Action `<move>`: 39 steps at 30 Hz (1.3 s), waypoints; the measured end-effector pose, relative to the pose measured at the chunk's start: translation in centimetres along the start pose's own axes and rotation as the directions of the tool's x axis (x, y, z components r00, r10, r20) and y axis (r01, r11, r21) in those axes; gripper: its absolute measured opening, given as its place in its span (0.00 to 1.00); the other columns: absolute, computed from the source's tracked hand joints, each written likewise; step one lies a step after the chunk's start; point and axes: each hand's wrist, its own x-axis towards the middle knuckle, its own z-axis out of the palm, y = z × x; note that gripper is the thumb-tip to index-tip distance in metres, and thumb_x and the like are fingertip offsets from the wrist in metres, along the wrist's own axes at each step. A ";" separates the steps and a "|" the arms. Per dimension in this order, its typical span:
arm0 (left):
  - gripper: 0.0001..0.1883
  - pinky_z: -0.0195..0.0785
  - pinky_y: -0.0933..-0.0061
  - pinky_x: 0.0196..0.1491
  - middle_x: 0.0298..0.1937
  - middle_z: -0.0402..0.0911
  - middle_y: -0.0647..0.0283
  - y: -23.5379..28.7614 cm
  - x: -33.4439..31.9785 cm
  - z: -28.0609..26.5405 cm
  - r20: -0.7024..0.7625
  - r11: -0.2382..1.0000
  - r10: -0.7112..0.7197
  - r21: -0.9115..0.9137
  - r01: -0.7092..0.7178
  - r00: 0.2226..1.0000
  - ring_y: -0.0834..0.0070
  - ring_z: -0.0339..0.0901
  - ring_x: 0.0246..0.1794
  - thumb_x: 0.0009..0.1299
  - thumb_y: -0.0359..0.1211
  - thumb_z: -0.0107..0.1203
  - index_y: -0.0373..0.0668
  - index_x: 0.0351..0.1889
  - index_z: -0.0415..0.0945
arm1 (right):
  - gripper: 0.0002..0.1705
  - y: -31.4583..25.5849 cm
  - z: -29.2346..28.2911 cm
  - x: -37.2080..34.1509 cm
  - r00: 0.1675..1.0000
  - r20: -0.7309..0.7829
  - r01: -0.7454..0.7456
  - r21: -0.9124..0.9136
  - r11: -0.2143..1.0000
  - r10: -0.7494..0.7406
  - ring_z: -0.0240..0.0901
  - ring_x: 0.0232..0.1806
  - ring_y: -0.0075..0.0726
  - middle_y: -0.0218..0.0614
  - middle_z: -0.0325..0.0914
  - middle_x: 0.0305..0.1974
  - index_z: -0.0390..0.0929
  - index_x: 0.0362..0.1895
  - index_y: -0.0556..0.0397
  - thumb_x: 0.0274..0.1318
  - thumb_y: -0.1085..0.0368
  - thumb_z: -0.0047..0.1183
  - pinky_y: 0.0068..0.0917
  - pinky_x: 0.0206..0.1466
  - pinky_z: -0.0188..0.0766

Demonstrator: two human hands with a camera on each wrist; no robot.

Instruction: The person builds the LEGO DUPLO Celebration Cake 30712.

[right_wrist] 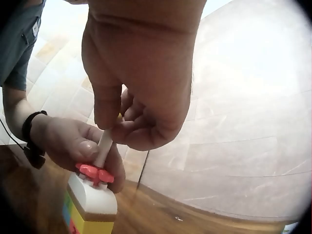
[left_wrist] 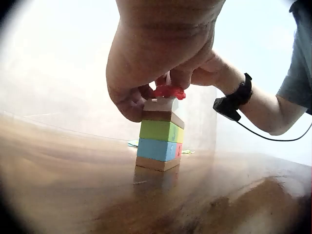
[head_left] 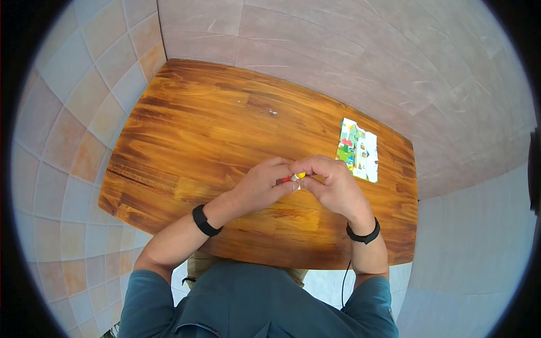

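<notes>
A stack of coloured blocks [left_wrist: 158, 130], green above blue between brown layers, stands upright on the wooden table, topped by a white rounded piece [right_wrist: 92, 194]. Just above that piece is a red, petal-edged part [right_wrist: 96, 173], with a white stick [right_wrist: 103, 149] rising from it at a tilt. My left hand [head_left: 260, 183] [left_wrist: 163, 46] [right_wrist: 68, 141] holds the red part, thumb and fingers around it and the stick's lower end. My right hand [head_left: 338, 188] [right_wrist: 141, 73] pinches the stick's upper end, where a yellow piece [head_left: 301, 174] shows between the fingers, which partly hide it.
A printed, colourful sheet [head_left: 369, 155] lies on the right side of the wooden table [head_left: 197, 124]. Small pale bits [head_left: 273, 112] lie near the back of the table. Walls stand along the back and left; a black cable [head_left: 344, 284] hangs by the right arm.
</notes>
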 end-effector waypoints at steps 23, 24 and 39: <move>0.13 0.75 0.60 0.44 0.39 0.81 0.55 -0.8 0.7 -0.2 0.072 0.996 -0.086 0.000 0.087 0.994 0.57 0.80 0.40 0.70 0.37 0.70 0.38 0.40 0.80 | 0.19 0.8 0.1 -0.6 1.000 -0.014 -0.018 -0.025 1.000 0.018 0.81 0.43 0.32 0.37 0.89 0.47 0.86 0.55 0.55 0.58 0.74 0.71 0.30 0.47 0.79; 0.13 0.75 0.60 0.44 0.39 0.81 0.55 -0.7 0.8 -0.2 0.074 0.997 -0.083 0.001 0.084 0.994 0.57 0.80 0.40 0.70 0.37 0.70 0.38 0.40 0.80 | 0.19 0.7 0.0 -0.6 1.000 -0.018 -0.018 -0.027 0.999 0.017 0.81 0.43 0.32 0.37 0.89 0.47 0.86 0.55 0.55 0.58 0.74 0.71 0.30 0.47 0.79; 0.12 0.75 0.60 0.45 0.40 0.81 0.56 -0.2 0.6 -0.6 0.093 0.995 -0.103 -0.004 0.104 0.990 0.59 0.80 0.41 0.70 0.37 0.70 0.39 0.42 0.82 | 0.12 1.3 0.6 -1.1 0.994 -0.107 -0.003 0.002 1.000 0.003 0.82 0.37 0.35 0.39 0.85 0.38 0.88 0.50 0.54 0.64 0.69 0.69 0.31 0.41 0.78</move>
